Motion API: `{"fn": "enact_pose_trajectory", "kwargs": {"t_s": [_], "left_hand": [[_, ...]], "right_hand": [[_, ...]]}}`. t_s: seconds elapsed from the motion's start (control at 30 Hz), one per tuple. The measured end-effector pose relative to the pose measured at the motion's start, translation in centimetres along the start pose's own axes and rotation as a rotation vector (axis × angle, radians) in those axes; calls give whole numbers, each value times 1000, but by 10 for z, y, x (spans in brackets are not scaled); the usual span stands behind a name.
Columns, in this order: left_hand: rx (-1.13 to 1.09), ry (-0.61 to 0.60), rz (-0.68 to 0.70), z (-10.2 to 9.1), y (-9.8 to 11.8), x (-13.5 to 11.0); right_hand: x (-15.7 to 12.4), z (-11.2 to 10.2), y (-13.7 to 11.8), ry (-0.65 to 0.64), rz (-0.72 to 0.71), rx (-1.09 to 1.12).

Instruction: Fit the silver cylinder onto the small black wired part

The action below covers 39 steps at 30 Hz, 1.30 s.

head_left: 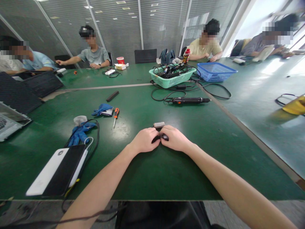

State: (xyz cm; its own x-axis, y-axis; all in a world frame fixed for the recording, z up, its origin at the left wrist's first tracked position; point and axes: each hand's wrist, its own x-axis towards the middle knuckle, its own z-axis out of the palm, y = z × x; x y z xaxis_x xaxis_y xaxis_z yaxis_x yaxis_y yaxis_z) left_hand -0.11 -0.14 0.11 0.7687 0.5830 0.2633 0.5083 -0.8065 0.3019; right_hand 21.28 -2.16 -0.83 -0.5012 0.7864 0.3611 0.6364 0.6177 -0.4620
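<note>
My left hand (145, 140) and my right hand (175, 138) meet low over the green table, fingers curled. Both are closed on a small black object (165, 137) with a rounded end that shows by the right fingers. A dark part also shows under the left fingers, and whether it is one piece or two I cannot tell. Just beyond the fingertips lies a short silvery cylinder (159, 125). Farther to the left rests a screwdriver (116, 113) with an orange and black handle.
Blue gloves (82, 132), a cable and a white-and-black device (58, 170) lie at left. An electric screwdriver (190, 100) lies ahead, before a green basket (168, 81) of tools and a blue basket (214, 73). Several people sit around the table (133, 178).
</note>
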Motion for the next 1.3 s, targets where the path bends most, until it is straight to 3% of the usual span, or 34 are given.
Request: {"fn": "enact_pose_trajectory", "kwargs": {"t_s": [1.3], "left_hand": [[-6, 13, 0, -2, 1, 1]], "right_hand": [[-1, 1, 1, 6, -9, 9]]}}
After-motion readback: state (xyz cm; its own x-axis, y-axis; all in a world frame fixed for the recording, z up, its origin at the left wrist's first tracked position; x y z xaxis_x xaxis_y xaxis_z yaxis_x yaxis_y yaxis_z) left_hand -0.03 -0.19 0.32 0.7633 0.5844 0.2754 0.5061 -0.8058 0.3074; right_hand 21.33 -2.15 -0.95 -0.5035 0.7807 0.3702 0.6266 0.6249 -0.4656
